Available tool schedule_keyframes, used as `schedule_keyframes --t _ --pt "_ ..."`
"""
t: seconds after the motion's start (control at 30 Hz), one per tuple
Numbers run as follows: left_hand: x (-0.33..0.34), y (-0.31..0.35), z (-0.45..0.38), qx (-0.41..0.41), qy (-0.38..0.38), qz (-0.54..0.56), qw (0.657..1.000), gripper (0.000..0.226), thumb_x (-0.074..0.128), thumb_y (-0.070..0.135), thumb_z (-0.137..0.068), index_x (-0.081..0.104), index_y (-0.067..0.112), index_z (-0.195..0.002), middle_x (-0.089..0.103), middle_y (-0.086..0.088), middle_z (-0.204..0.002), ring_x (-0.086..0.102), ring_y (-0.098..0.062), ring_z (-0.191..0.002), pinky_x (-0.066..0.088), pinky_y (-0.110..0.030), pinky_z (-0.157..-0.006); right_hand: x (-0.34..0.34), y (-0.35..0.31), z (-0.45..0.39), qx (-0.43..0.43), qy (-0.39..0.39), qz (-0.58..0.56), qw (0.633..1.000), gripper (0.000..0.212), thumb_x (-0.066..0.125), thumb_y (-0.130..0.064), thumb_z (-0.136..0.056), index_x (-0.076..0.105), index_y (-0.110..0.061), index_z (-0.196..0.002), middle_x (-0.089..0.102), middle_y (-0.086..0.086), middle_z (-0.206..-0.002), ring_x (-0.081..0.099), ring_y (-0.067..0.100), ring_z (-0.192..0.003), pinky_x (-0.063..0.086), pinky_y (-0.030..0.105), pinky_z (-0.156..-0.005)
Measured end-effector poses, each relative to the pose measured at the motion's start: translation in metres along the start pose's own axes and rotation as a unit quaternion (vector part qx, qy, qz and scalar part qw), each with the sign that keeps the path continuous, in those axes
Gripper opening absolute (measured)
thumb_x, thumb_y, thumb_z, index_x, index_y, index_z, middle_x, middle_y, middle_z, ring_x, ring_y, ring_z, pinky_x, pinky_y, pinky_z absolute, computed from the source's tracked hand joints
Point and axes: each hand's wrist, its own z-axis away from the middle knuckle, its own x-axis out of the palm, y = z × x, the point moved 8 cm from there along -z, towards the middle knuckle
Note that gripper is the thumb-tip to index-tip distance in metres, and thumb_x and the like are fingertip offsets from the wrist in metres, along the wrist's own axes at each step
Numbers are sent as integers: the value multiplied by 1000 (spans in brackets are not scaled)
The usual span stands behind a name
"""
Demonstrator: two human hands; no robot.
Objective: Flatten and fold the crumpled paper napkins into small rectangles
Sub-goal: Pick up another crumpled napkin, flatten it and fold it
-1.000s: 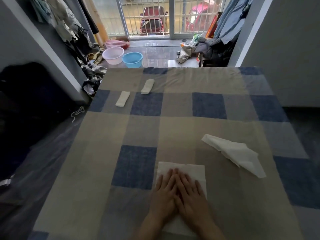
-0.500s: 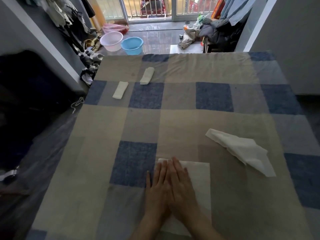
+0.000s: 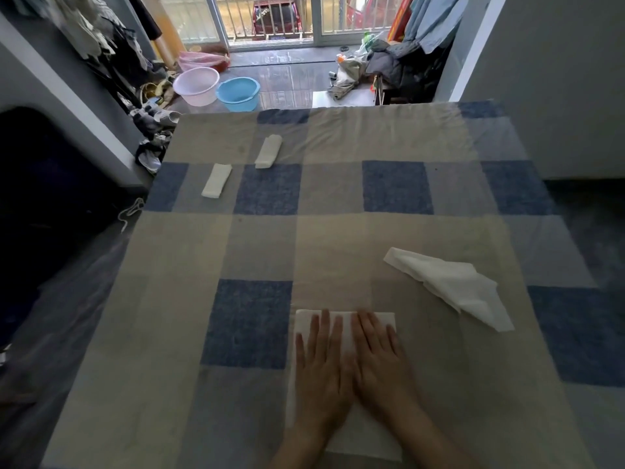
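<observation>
A white paper napkin (image 3: 367, 434) lies spread flat on the checked cloth near the front edge. My left hand (image 3: 321, 370) and my right hand (image 3: 380, 363) press flat on it side by side, fingers straight, thumbs touching. To the right lies a crumpled white napkin (image 3: 453, 286), loose and untouched. Two napkins folded into small rectangles sit at the far left: one (image 3: 216, 180) nearer, one (image 3: 269, 151) farther back.
The checked blue and beige cloth (image 3: 331, 198) covers the whole work surface. Beyond its far edge stand a pink basin (image 3: 196, 85) and a blue basin (image 3: 238, 93) on the floor. Clothes hang and pile at both sides. A grey wall rises on the right.
Both hands have slid slightly apart over the flat napkin, fingers now a little spread. The camera view tilted further down; the other napkins have not moved.
</observation>
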Motion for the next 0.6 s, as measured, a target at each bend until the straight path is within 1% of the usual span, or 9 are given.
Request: schedule_keyframes --t 0.07,0.1,0.2,0.3,0.4,0.47,0.53,0.57,0.6 --pt "11 20 1 55 -28 9 998 61 30 35 -97 17 19 -154 9 4 -162 10 -18 -148 8 -41 -116 4 1 1 -21 -14 32 999 71 41 -33 -83 27 -12 -149 25 8 -157 22 24 -145 15 43 -113" --pt "17 22 2 59 -42 4 997 62 31 36 -96 16 19 -154 9 6 -162 10 -16 -148 9 -40 -115 5 1 1 -24 -15 41 999 71 40 -32 -82 29 -11 -149 25 9 -157 23 26 -144 17 44 -112" --pt "21 7 3 38 -53 -18 998 60 33 38 -96 23 21 -153 15 6 -160 14 -14 -147 15 -39 -114 2 0 0 -11 -6 35 999 70 39 -31 -81 33 -10 -147 29 11 -154 27 30 -142 20 45 -110" --pt "16 -16 2 5 -47 -54 997 56 30 41 -98 31 20 -150 22 3 -159 16 -15 -147 17 -42 -113 -4 1 -1 17 7 7 1000 68 41 -38 -85 33 -14 -147 28 10 -155 22 26 -144 19 45 -112" --pt "17 -31 -5 -21 -72 -64 995 59 30 43 -96 28 22 -151 20 5 -159 14 -14 -147 16 -45 -114 -3 2 0 28 3 -2 1000 69 42 -44 -86 33 -15 -147 27 12 -155 23 26 -144 18 45 -113" --pt "11 -43 -11 -50 -75 -80 993 62 26 45 -94 22 26 -153 13 8 -160 8 -13 -148 8 -46 -116 -5 7 0 40 3 4 999 71 42 -50 -84 36 -15 -145 31 11 -154 29 27 -141 20 45 -112" --pt "-4 -62 -23 -98 -64 -92 989 66 11 49 -91 8 30 -154 -1 11 -160 -7 -9 -147 -8 -44 -117 -11 22 0 64 9 15 998 75 42 -57 -82 40 -14 -143 38 11 -150 36 29 -137 23 47 -109" --pt "-12 -72 -29 -110 -57 -98 987 68 7 51 -89 5 31 -153 -4 12 -160 -10 -9 -146 -12 -43 -116 -14 30 1 73 13 21 997 76 42 -59 -81 41 -14 -142 40 11 -148 37 29 -136 26 48 -108" --pt "-20 -79 -35 -108 -50 -104 987 69 7 52 -87 9 31 -153 -2 10 -160 -8 -12 -147 -11 -42 -116 -18 37 1 76 11 24 997 76 40 -60 -81 42 -14 -141 41 10 -147 39 29 -135 30 47 -107"
